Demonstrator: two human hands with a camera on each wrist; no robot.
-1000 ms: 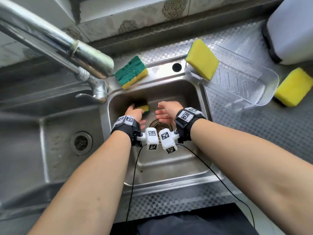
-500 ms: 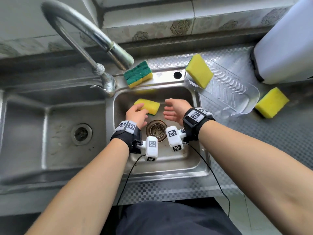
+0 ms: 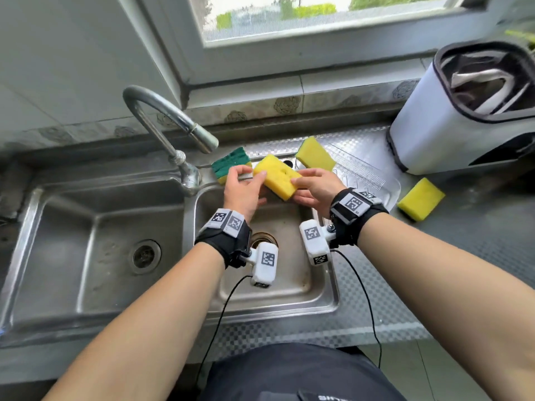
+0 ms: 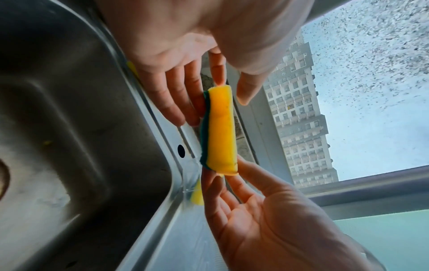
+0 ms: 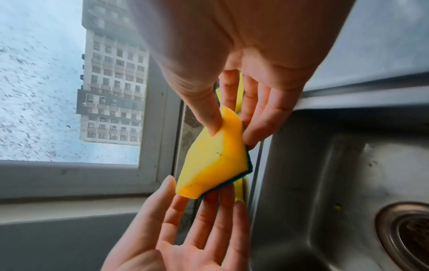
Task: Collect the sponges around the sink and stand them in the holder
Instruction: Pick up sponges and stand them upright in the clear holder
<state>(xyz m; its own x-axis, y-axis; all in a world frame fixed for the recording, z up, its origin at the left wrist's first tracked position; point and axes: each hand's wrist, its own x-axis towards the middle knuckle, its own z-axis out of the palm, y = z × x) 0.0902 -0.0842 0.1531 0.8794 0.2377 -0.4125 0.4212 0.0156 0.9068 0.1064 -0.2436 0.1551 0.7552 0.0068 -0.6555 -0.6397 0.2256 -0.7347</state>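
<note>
A yellow sponge with a green scouring back (image 3: 276, 176) hangs above the small sink basin (image 3: 292, 273), level with its back rim. My right hand (image 3: 301, 183) pinches its right end, thumb on the yellow face (image 5: 209, 161) and fingers behind. My left hand (image 3: 249, 176) touches the other end with straight fingers, the thumb slightly off the sponge (image 4: 220, 132). A green-topped sponge (image 3: 230, 163) lies on the rim by the tap. Another yellow sponge (image 3: 314, 153) leans in the clear plastic holder (image 3: 373, 183). A third yellow one (image 3: 421, 198) lies on the counter to the right.
The curved tap (image 3: 162, 120) arches over the rim left of my hands. A large basin (image 3: 86, 241) lies to the left. A white bin with a black rim (image 3: 451, 120) stands at the back right, behind a window sill.
The yellow sponge rose from the basin floor to rim height in my left hand. My right hand has taken hold of its other end, and my left fingers have straightened.
</note>
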